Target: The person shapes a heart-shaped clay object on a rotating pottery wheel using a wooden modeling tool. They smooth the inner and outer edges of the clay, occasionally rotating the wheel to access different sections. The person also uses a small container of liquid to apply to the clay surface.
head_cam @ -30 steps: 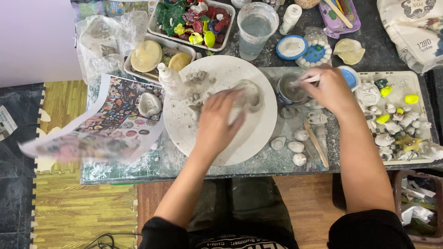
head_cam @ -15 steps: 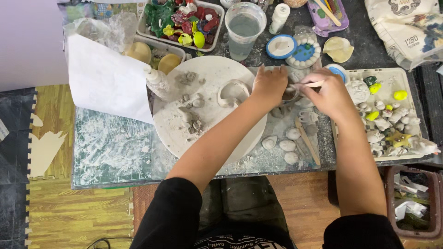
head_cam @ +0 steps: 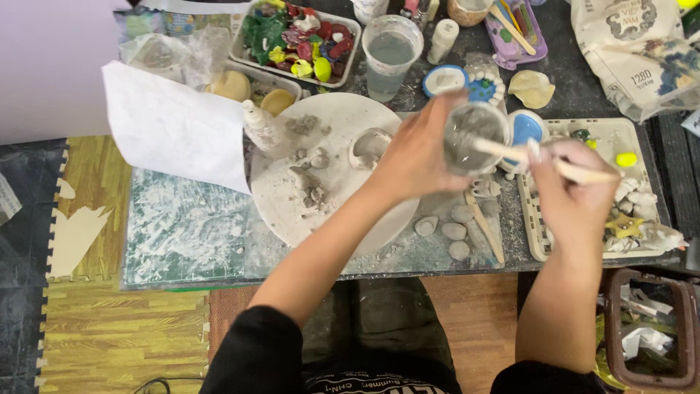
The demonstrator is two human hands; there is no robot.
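Note:
My left hand grips a small clear cup of grey slurry, lifted just above the table's right middle. My right hand pinches a thin wooden stick whose tip dips into that cup. A round white board lies left of the cup, carrying grey clay crumbs and a small curled clay piece. Small pale clay lumps lie below the cup.
A white tray of small painted figures sits under my right hand. At the back stand a cup of cloudy water, a tray of coloured clay, paint dishes and a white bottle. A white paper sheet curls at left. A bin stands lower right.
My left hand left the round board, reached right and took up the small cup, lifting it. My right hand keeps the stick in it. The paper at left flipped over to its blank side.

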